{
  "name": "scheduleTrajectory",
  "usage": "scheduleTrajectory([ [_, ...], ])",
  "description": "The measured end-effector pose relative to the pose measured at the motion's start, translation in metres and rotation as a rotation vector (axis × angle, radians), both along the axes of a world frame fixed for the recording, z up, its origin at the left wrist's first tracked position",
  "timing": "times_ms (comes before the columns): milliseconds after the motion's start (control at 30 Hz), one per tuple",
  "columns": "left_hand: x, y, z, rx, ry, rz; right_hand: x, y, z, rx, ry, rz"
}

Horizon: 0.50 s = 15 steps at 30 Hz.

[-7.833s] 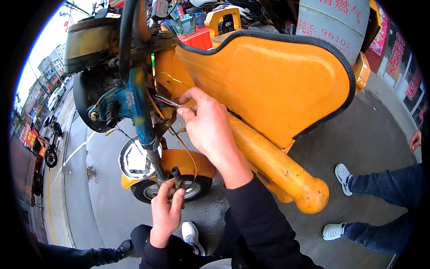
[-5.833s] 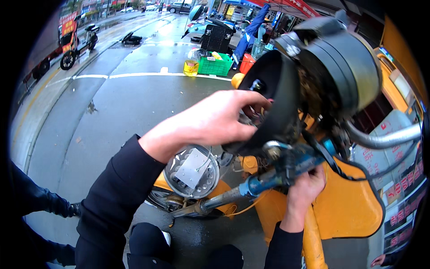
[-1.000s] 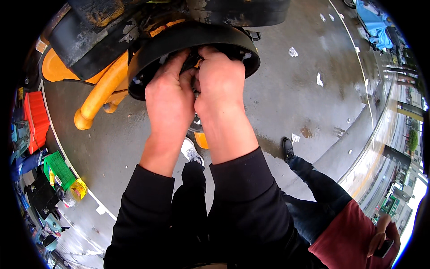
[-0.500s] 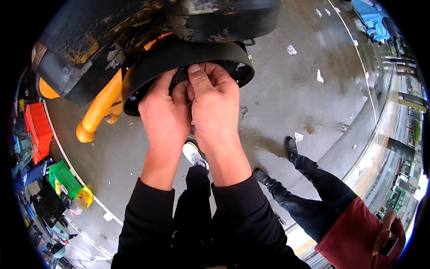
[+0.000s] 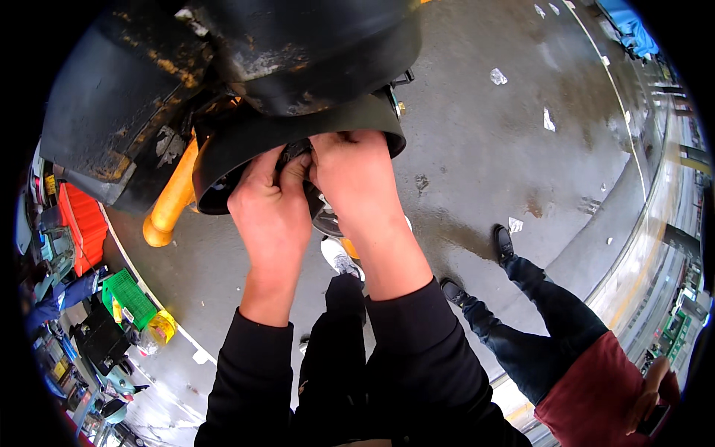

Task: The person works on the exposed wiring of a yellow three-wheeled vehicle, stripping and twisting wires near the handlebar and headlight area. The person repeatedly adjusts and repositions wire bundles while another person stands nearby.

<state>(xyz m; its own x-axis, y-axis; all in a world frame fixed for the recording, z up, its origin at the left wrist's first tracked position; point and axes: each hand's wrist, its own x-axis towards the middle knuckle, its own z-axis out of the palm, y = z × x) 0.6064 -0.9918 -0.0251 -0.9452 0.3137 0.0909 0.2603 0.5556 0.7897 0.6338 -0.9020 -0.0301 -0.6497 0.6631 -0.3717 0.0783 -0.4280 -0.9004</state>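
Note:
A curved black plastic housing [image 5: 328,121], open toward me, sits under a large scuffed black body [image 5: 320,63] at the upper left. Both my hands reach into its opening. My left hand [image 5: 269,212] pinches a small black part [image 5: 295,151] between thumb and fingers; its exact kind is hard to make out. To its right, my right hand [image 5: 361,186] has its fingers deep inside, hidden by the housing rim, so what they touch does not show. Below the opening, a dark rounded piece [image 5: 326,223] shows between my wrists.
An orange bar [image 5: 171,197] sticks out left of the housing. A red tray [image 5: 83,223], a green basket [image 5: 128,296] and a black case [image 5: 103,337] lie far left. A person in dark trousers [image 5: 555,305] stands at the right on wet pavement [image 5: 477,156] with paper scraps.
My right hand has pushed deeper into the housing and its fingertips have gone out of sight. My left hand keeps its pinch. The housing appears slightly lower in view.

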Motion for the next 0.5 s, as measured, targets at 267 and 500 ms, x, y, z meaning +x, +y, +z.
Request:
scheduleTrajectory([
  [267,0.001,0.001,0.001,-0.077,0.017,0.011,0.027,-0.017,0.024,0.218,-0.151,0.008],
  [500,-0.004,-0.013,-0.008,-0.098,0.066,-0.045,-0.002,-0.047,0.031,1.132,-0.108,0.18],
])
